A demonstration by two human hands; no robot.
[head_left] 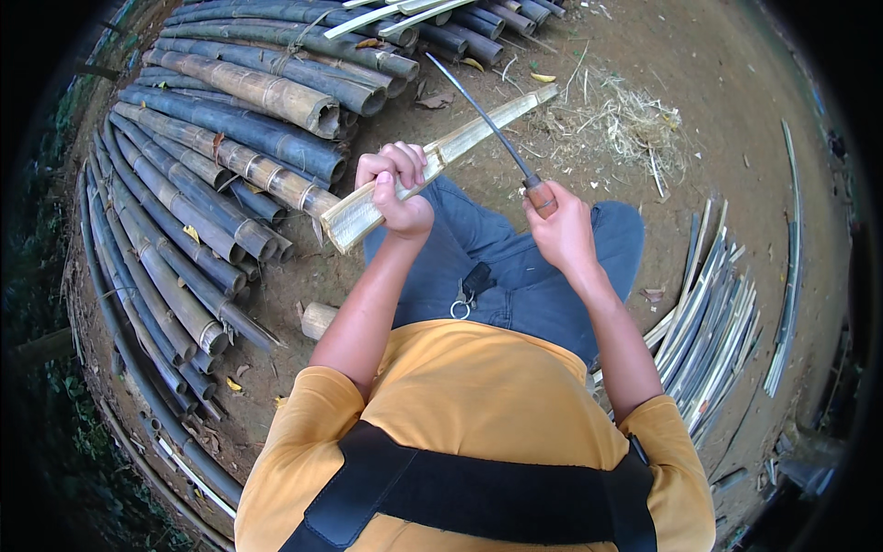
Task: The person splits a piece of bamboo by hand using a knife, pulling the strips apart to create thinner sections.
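My left hand (397, 187) is closed round a split bamboo piece (492, 122), its pale inner face turned up. The piece slants across my lap, one wide end near the left forearm and the other reaching far right over the ground. In my right hand (559, 224) is the wooden handle of a long knife (494, 127) with a narrow dark blade. The blade points up and to the left, crossing over the bamboo piece in this view; whether they touch I cannot tell.
Many bamboo poles (248, 87) lie stacked at the left and far left. Pale split strips (405, 13) rest on the far stack. Shavings (635, 129) are heaped on the dirt ahead. A bundle of thin strips (713, 322) lies at my right, with longer strips (789, 276) beyond.
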